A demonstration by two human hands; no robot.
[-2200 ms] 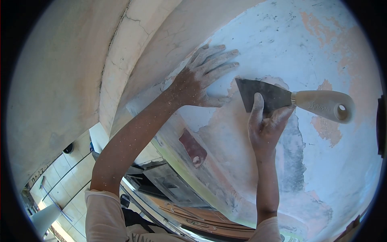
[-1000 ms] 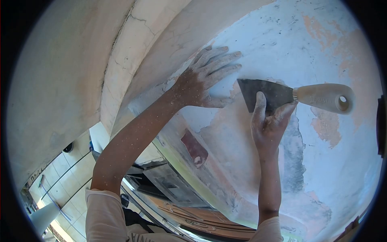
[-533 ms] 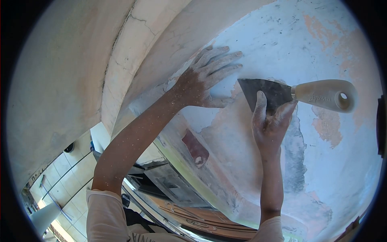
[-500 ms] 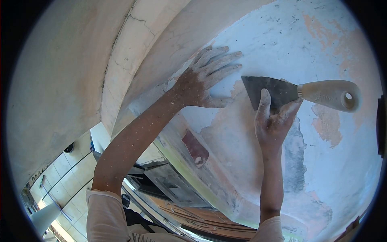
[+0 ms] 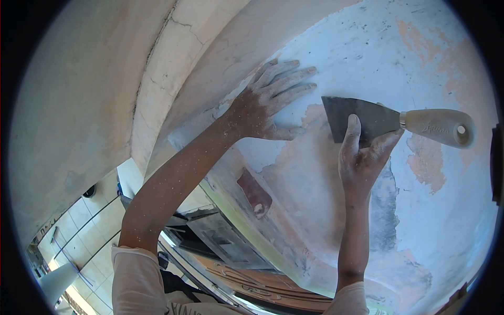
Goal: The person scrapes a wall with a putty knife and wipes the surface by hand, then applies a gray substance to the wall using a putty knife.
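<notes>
Dusty with white powder, my left hand (image 5: 275,100) lies flat on the wall (image 5: 346,58), fingers spread over the pale blue paint. My right hand (image 5: 367,157) grips a putty knife (image 5: 362,119) by its wide dark blade, thumb on the near face and the other fingers mostly hidden behind it. The knife's translucent pale handle (image 5: 438,127) points right, with a hanging hole near its end. Its blade edge faces left, toward my left hand. Around the blade the paint is stripped away, leaving a bare pinkish patch (image 5: 310,178).
A cracked, curved plaster edge (image 5: 163,79) runs down the left. Below the patch is a dark red rectangle (image 5: 254,192) on the wall. Dark grey panels (image 5: 226,239) stand under a yellowish strip, and a tiled floor (image 5: 97,215) shows at lower left.
My right hand has shifted slightly right with the putty knife, whose blade edge is now farther from my left hand. The left hand stays in place.
</notes>
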